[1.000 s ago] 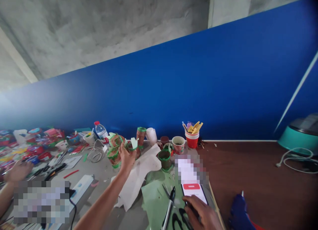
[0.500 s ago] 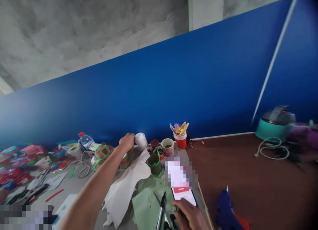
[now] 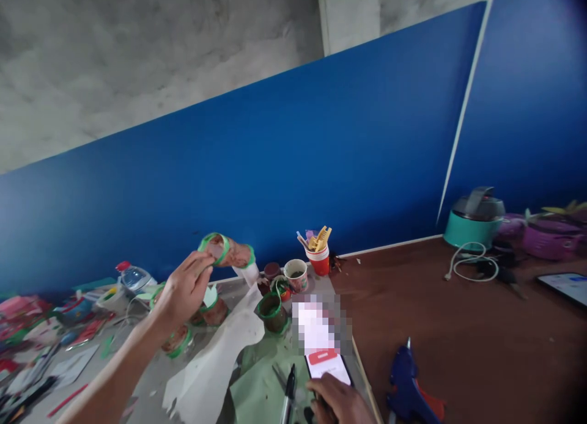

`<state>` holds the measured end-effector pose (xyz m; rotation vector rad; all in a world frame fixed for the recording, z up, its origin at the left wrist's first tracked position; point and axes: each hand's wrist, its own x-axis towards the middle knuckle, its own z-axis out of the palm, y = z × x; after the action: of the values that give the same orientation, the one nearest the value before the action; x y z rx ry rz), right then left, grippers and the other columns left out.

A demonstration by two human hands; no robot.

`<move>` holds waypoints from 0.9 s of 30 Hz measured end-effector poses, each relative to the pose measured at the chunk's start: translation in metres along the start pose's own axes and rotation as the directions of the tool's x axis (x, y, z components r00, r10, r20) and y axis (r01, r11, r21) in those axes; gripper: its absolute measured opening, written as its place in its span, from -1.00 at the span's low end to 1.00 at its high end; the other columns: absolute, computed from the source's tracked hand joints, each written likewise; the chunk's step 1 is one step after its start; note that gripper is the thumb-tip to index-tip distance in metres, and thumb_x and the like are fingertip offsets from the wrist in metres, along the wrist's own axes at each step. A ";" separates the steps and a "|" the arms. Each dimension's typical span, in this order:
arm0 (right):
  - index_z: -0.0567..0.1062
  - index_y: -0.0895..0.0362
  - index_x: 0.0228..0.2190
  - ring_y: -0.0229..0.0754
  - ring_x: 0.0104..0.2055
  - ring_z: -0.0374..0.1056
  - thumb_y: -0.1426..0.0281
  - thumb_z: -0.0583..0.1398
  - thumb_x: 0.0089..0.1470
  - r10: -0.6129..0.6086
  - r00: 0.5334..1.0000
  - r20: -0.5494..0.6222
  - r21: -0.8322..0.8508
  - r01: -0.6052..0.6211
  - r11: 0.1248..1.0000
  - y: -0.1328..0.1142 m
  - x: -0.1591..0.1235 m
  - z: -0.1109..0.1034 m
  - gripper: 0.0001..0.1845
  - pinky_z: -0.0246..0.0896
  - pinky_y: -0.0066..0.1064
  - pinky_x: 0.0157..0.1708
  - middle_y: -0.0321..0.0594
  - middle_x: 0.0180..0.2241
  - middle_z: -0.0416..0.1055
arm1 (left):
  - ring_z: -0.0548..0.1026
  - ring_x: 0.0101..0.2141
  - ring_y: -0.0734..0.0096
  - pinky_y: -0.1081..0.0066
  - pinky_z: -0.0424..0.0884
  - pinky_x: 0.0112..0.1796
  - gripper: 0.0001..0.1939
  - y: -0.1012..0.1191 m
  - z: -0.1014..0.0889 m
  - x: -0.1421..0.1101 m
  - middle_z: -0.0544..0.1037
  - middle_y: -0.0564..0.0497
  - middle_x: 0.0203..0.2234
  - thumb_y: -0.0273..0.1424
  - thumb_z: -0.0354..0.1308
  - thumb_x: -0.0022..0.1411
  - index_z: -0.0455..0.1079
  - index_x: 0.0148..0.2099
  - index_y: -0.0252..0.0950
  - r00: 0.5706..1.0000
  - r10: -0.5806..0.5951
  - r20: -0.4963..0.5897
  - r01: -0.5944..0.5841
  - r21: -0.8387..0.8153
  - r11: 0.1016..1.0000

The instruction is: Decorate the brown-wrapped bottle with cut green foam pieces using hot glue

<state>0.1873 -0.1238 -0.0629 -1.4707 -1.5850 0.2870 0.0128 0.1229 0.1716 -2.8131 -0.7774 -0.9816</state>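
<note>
My left hand (image 3: pixel 188 286) is closed on a brown cup (image 3: pixel 238 253) with green rims, held tilted on its side above the table near the blue panel. Below that hand stand more brown cups (image 3: pixel 215 312) with green trim. My right hand (image 3: pixel 339 402) is at the lower edge, its bent fingers over the bottom end of a phone (image 3: pixel 326 366) with a lit screen, partly blurred out. Beside it lie a black marker (image 3: pixel 288 390) and scissors (image 3: pixel 279 375) on green sheets (image 3: pixel 254 381). A dark green-rimmed cup (image 3: pixel 272 314) stands just beyond.
A torn white sheet (image 3: pixel 206 366) crosses the grey table. Behind are a paper cup (image 3: pixel 296 276) and a red cup of tools (image 3: pixel 320 262). To the right lie a blue glue gun (image 3: pixel 406 381) and a teal appliance (image 3: pixel 474 222) with a white cord. Clutter and a bottle (image 3: pixel 135 278) sit left.
My left hand has lifted a brown cup off the table and drawn it back leftward, tilting it. My right hand stays by the phone. The view has turned slightly right.
</note>
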 end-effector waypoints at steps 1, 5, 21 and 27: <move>0.44 0.07 -0.21 -0.23 -0.47 0.41 0.54 0.06 0.05 0.009 1.000 -0.004 0.013 -0.008 1.000 -0.001 0.000 -0.002 -0.72 0.25 -0.54 -0.47 -0.24 -0.43 0.48 | 0.46 -0.11 0.18 0.30 0.33 -0.03 -0.80 0.012 -0.006 -0.014 0.50 -0.10 -0.17 -0.37 -0.02 0.25 0.43 -0.17 -0.19 1.000 0.019 0.009 -0.018 -0.046 0.999; 0.39 0.07 -0.07 -0.22 -0.44 0.39 0.44 0.07 0.13 0.070 0.992 -0.102 0.137 -0.056 0.989 -0.009 -0.002 -0.010 -0.68 0.31 -0.50 -0.40 -0.20 -0.36 0.46 | 0.44 -0.07 0.21 0.36 0.38 -0.07 -0.82 0.050 -0.015 -0.063 0.48 -0.12 -0.12 -0.40 0.02 0.26 0.46 -0.22 -0.15 0.969 0.046 0.242 0.031 -0.304 0.952; 0.17 0.13 0.18 0.14 0.17 0.20 -0.13 0.26 -0.13 0.219 0.963 0.157 0.793 -0.255 0.554 -0.031 0.000 -0.013 -0.03 0.08 -0.07 0.12 0.07 0.13 0.29 | 0.50 -0.25 0.20 0.25 0.44 -0.19 -0.51 0.083 0.083 -0.120 0.51 -0.10 -0.22 -0.07 0.15 0.16 0.30 0.09 -0.13 0.806 -0.318 0.500 0.585 -0.754 0.298; 0.18 0.15 0.17 0.17 0.16 0.21 -0.13 0.24 -0.12 0.214 0.965 0.154 0.751 -0.255 0.609 -0.033 0.004 -0.017 -0.04 0.10 -0.05 0.11 0.07 0.13 0.29 | 0.46 -0.06 -0.03 0.12 0.41 -0.08 -0.25 0.101 0.097 -0.142 0.44 -0.20 0.01 0.08 0.26 -0.08 0.28 0.12 -0.13 0.774 -0.342 0.532 0.583 -0.810 0.059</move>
<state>0.1786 -0.1355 -0.0290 -0.9653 -1.0546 1.0316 0.0208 -0.0068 0.0201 -3.8192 -1.7326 -1.8376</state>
